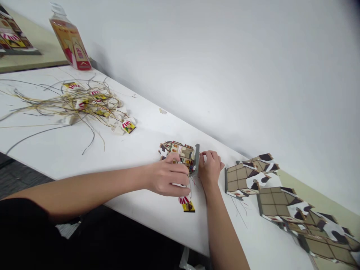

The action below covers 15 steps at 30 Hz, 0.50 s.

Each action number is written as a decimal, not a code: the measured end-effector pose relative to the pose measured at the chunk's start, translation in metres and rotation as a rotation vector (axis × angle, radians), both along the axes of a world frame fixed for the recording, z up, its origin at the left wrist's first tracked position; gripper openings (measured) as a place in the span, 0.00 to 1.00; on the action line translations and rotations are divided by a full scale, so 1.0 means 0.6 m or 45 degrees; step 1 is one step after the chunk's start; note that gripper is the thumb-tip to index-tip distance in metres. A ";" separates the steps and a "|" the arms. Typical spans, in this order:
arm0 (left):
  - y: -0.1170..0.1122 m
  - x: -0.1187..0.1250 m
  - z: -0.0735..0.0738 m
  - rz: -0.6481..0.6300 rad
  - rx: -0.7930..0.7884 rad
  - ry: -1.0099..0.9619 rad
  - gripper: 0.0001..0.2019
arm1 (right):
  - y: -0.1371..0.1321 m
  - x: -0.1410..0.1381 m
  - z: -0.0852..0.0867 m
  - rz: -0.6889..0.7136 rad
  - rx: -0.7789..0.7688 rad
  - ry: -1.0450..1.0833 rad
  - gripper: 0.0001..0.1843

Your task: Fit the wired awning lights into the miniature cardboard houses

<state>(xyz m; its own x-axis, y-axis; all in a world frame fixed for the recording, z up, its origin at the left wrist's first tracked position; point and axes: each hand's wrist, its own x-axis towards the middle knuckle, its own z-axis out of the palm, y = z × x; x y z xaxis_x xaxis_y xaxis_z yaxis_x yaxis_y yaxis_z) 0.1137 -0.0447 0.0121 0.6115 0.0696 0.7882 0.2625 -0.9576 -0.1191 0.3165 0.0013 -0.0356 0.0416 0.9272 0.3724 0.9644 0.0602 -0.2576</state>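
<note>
A miniature house (pixel 185 150) with printed walls and small yellow windows lies on its side, its grey base (pixel 197 159) facing right. My left hand (pixel 168 178) is curled over the house's near side, fingers closed against it. On the base's other side, my right hand (pixel 210 167) has its fingers bent and pressed together by the underside; what they pinch, if anything, is hidden. Thin reddish wires show just below the base, between the hands. Under my left fingers rests a small stall piece (pixel 188 205) with a red-and-white striped awning and yellow front.
Several similar houses (pixel 277 202) lie in a row at the right. Farther left is a tangled pile of wired stall pieces (pixel 128 125). A drink bottle (pixel 71 43) stands behind it, near the wall (pixel 225 67). Another house (pixel 14 35) is at the far left.
</note>
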 end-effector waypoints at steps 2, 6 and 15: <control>0.002 0.000 -0.001 0.073 -0.072 -0.086 0.07 | 0.000 0.001 -0.001 0.000 0.000 -0.001 0.08; 0.016 -0.004 -0.002 0.354 -0.317 -0.282 0.07 | 0.001 0.004 -0.006 -0.031 0.001 -0.001 0.07; 0.041 -0.015 -0.008 0.734 -0.813 -0.362 0.09 | -0.006 0.001 0.006 0.124 0.398 0.156 0.12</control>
